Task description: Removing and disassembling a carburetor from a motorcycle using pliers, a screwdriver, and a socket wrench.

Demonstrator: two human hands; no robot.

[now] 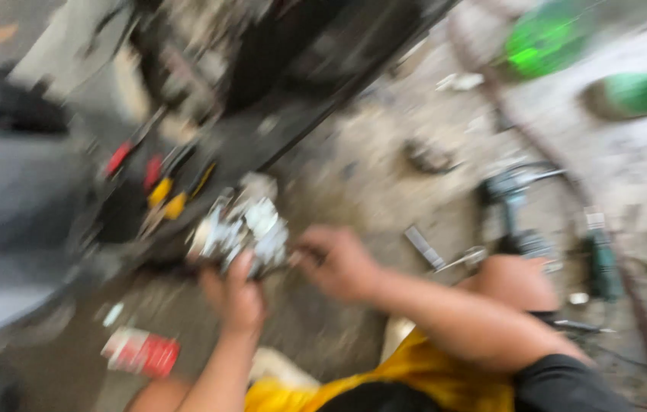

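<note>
The picture is heavily blurred by motion. My left hand [233, 294] grips a silvery metal engine part [241, 226], roughly the size of a fist, from below. My right hand [336, 262] reaches in from the right and touches the same part at its right side; whether it holds anything small is hidden by the blur. My knee [516, 281] and yellow clothing [415, 374] show at the lower right.
Hand tools with red and yellow handles [157, 181] lie on dark ground left of the part. A red and white can [140, 352] lies at lower left. Metal tools [522, 210] and a green-handled tool [603, 263] sit right; green containers [545, 42] far right.
</note>
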